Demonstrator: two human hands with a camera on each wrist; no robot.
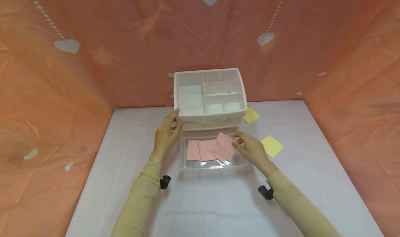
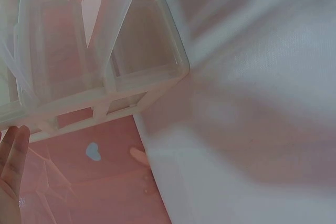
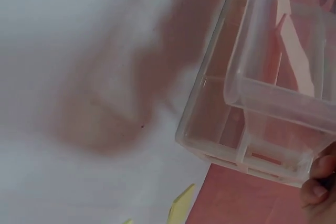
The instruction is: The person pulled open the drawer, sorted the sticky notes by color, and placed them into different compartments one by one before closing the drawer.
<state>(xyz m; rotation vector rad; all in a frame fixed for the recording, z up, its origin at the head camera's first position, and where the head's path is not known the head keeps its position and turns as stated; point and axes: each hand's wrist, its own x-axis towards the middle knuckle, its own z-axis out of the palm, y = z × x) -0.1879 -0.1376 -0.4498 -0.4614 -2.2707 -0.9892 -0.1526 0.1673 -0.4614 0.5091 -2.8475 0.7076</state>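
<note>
The white-covered table [image 1: 212, 202] bears a drawer unit [image 1: 210, 115] (pale plastic) and two yellow notes [image 1: 272, 146].

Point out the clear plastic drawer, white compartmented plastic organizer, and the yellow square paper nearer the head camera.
Clear plastic drawer [image 1: 203, 168]: head view, front edge.
White compartmented plastic organizer [image 1: 214, 114]: head view, top tray's front rim.
Yellow square paper [image 1: 272, 146]: head view, middle of its face.

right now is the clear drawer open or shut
Open: the clear drawer juts out from the front of the white organizer, and the head view shows pink notes inside it.
</note>
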